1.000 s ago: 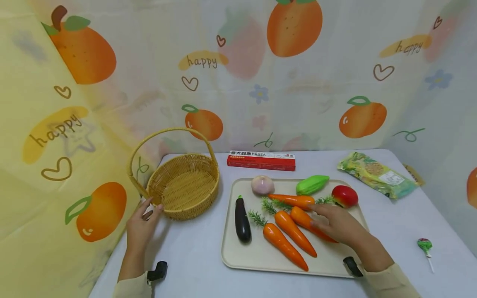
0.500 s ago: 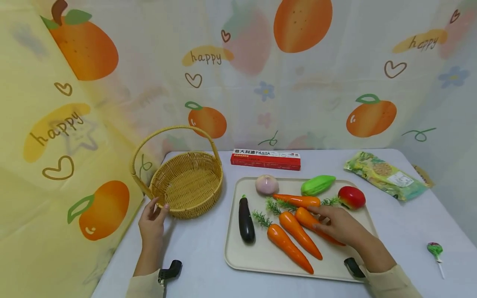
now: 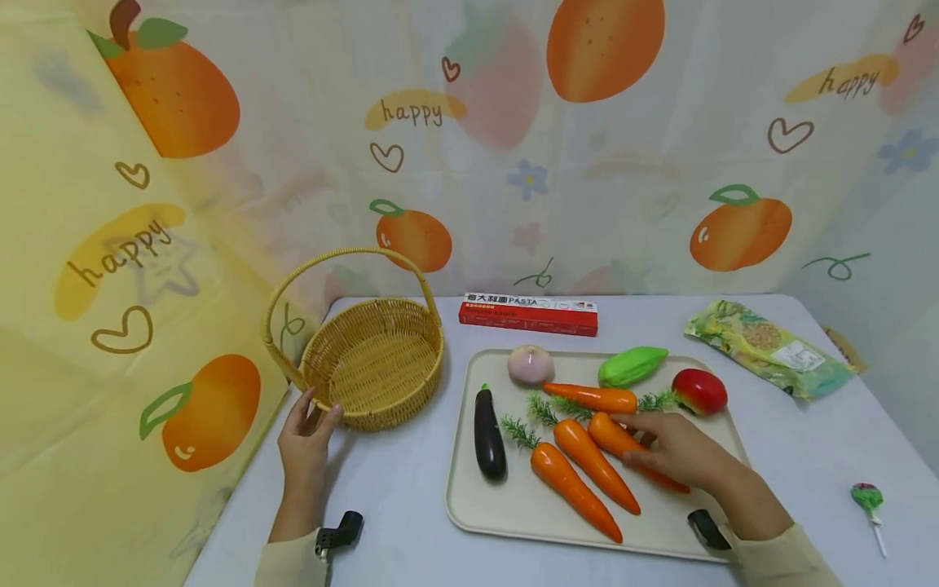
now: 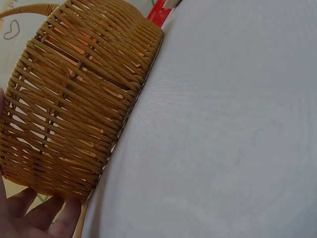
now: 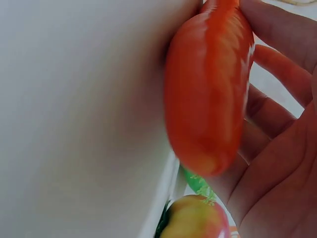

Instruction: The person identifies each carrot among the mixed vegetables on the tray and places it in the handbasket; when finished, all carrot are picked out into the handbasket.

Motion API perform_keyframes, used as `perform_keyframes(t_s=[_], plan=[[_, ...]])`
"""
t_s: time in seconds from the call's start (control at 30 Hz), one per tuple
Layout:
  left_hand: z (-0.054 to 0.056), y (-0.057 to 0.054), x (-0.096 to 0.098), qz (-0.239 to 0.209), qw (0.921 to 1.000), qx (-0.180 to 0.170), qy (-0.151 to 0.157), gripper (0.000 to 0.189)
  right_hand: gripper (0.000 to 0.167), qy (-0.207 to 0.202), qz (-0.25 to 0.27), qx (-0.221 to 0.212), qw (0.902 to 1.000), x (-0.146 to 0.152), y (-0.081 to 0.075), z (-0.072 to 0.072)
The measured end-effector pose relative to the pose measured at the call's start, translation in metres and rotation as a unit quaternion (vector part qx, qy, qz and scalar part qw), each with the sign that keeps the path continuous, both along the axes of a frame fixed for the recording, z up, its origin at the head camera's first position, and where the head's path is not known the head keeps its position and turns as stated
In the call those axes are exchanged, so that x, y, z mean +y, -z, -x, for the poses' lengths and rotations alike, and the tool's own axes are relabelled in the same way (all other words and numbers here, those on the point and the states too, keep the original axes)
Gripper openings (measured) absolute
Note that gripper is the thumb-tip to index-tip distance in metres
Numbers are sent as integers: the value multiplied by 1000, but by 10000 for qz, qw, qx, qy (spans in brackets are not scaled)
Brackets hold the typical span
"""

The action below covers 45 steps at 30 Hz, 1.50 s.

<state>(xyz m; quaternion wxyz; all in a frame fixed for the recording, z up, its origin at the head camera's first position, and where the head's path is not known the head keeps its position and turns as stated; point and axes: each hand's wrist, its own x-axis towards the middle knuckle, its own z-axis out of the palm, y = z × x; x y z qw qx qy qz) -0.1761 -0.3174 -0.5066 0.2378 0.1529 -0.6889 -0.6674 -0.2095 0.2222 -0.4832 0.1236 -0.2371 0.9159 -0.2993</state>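
At the left, a round wicker basket (image 3: 381, 367) with a tall arched handle stands on the table. My left hand (image 3: 304, 440) holds its near left side, thumb by the rim; the left wrist view shows its fingers (image 4: 44, 213) against the lower wickerwork (image 4: 74, 109). My right hand (image 3: 689, 448) reaches over the tray and grips the rightmost slanting carrot (image 3: 612, 434), thumb on one side and fingers on the other. In the right wrist view this orange carrot (image 5: 208, 99) lies close over the tray surface. Two more carrots (image 3: 575, 489) lie beside it, another carrot (image 3: 594, 398) behind.
The beige tray (image 3: 513, 526) also carries an eggplant (image 3: 489, 436), a pale purple-white bulb (image 3: 531, 364), a green ridged vegetable (image 3: 632, 367) and a red fruit (image 3: 700, 391). Behind stands a pasta box (image 3: 528, 315). Rightward lie a yellow-green packet (image 3: 770, 350) and a lollipop (image 3: 869, 499).
The head view has shifted slightly. My left hand has moved in against the basket's side. My right fingers have come down and closed around the carrot, which lies about where it was.
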Motion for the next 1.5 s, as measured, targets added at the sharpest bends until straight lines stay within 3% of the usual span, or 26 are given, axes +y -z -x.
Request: perform_keyframes(t_s=[0.17, 0.43, 0.67, 1.07, 1.33, 1.5], plan=[[-4, -6, 3, 184, 9998, -77, 10, 63, 55, -80, 123, -98, 9998, 2, -4, -1], [4, 13, -6, 246, 9996, -92, -109, 62, 55, -98, 474, -77, 9988, 1, -4, 0], [7, 16, -7, 222, 9997, -84, -108, 63, 62, 116, 971, -480, 9941, -8, -9, 4], [7, 16, -6, 55, 9999, -83, -38, 65, 58, 101, 1686, -795, 9824, -41, -21, 11], [6, 16, -6, 141, 9998, -142, -69, 65, 59, 338, 1614, -1031, 9809, -71, -21, 25], [6, 16, -6, 78, 9999, -109, -49, 66, 61, 315, 1824, -1138, 9761, -89, -21, 35]])
